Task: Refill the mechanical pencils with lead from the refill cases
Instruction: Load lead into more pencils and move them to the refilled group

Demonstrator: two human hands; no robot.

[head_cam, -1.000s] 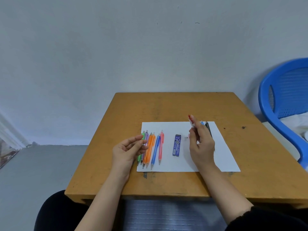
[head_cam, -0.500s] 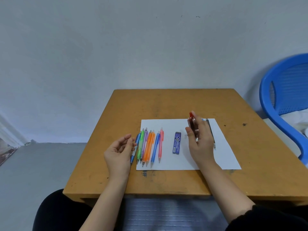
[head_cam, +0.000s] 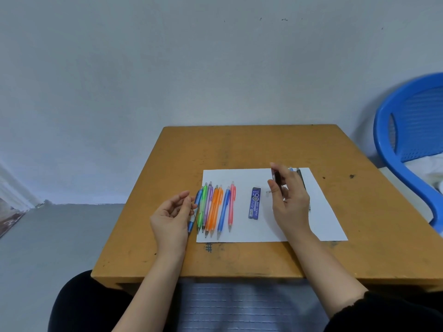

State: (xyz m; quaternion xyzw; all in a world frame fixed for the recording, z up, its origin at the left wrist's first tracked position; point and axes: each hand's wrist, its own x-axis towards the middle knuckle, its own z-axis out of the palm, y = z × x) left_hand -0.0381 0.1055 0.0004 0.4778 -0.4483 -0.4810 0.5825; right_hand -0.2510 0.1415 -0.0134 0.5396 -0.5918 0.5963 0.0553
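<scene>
- Grey wall (head_cam: 215, 68) behind, wooden table (head_cam: 239, 144) in front, blue chair (head_cam: 395, 130) off to the right.
- On the table, a white sheet (head_cam: 239, 178). On its left part, a row of pencils (head_cam: 214, 212) side by side, tips toward the near edge: blue, green, purple, two orange, blue, pink.
- Near the sheet's middle, apart from the row, a blue case (head_cam: 255, 203) lying flat, lengthwise.
- Just left of the row, the left hand (head_cam: 171, 214), palm turned inward, fingers curled. Thumb and forefinger pinched on what looks like a thin dark lead (head_cam: 196, 218), slanting down across the leftmost pencils.
- Over the sheet's far right part, the right hand (head_cam: 290, 202), raised, gripping a dark case (head_cam: 277, 178) between thumb and fingers, roughly upright; remaining fingers loosely bent.
- Behind that hand, partly hidden, a black pencil (head_cam: 301, 179) on the sheet.
- Against a second ago: left hand no longer spread over the row but drawn to its left side, uncovering the leftmost blue pencil. Fingers closed from a loose curl into a pinch.
- Same grip on the dark case as before; blue case and row unmoved.
</scene>
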